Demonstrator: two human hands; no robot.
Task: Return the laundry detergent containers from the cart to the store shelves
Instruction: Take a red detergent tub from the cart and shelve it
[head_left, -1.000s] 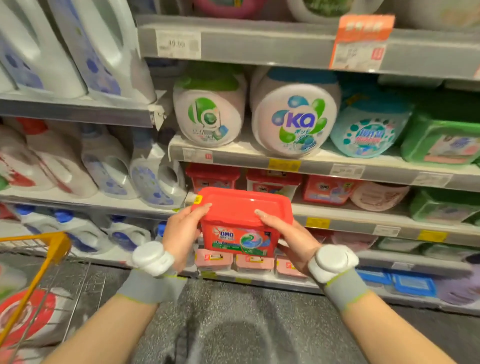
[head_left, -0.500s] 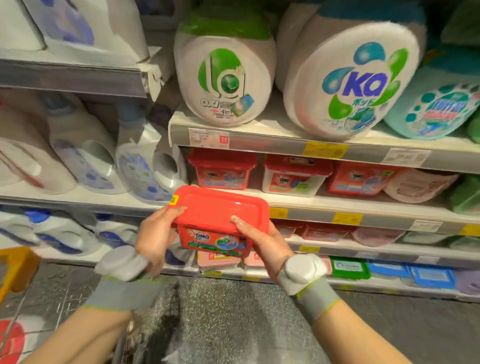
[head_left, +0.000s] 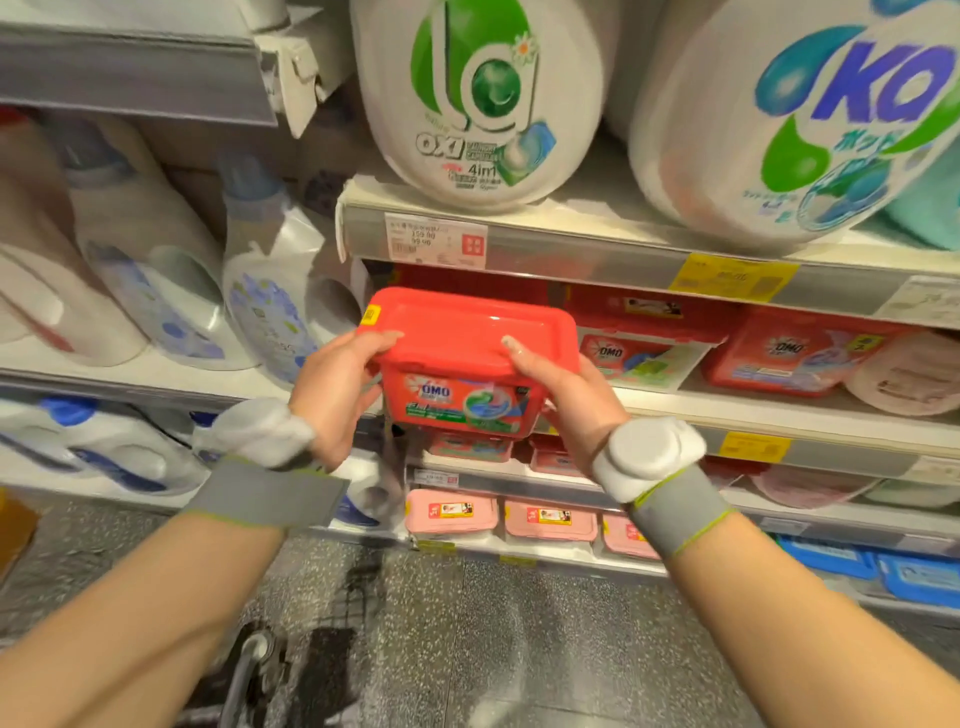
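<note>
In a store aisle, before shelves stocked with detergent. Held level at the shelf front: red OMO tub, gripped by left hand and right hand, fingers curled over lid.

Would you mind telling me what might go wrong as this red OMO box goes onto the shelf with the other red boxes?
1. Headroom looks tight: the shelf edge above the row hangs low, so the red OMO box may catch on it going in.
2. The left hand and right hand hold the box by its sides; their grip may slip if it bumps.
3. The neighbouring red box sits close, so it could be nudged.
</note>
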